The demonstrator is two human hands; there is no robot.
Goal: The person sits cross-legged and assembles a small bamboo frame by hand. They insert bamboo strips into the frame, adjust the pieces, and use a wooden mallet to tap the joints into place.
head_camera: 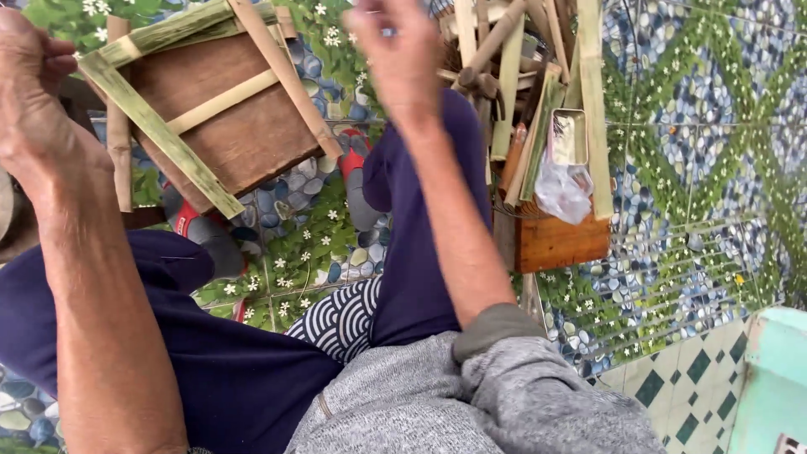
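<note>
Between our two raised hands sits a wooden board [231,126] framed with split green bamboo strips [160,126], resting tilted on the patterned tile floor [714,168] beyond our knees. Our left hand [29,92] is up at the left edge of view, fingers curled inward near the frame's upper left corner; we cannot tell whether it pinches anything. Our right hand [399,55] is blurred, lifted above the right knee, fingers loosely spread and apparently holding nothing.

Judgement on technique: the frame looks loose at its corners, so a steady grip at the left corner should come first, with the strips aligned flush to the board edges before any fastening.

Position notes: the frame lies just right of the left hand and left of the right hand, below both. To the right of the right hand stands a wooden box [559,240] holding bamboo slats [508,76], a small metal tin [570,136] and a clear plastic bag [561,192].
</note>
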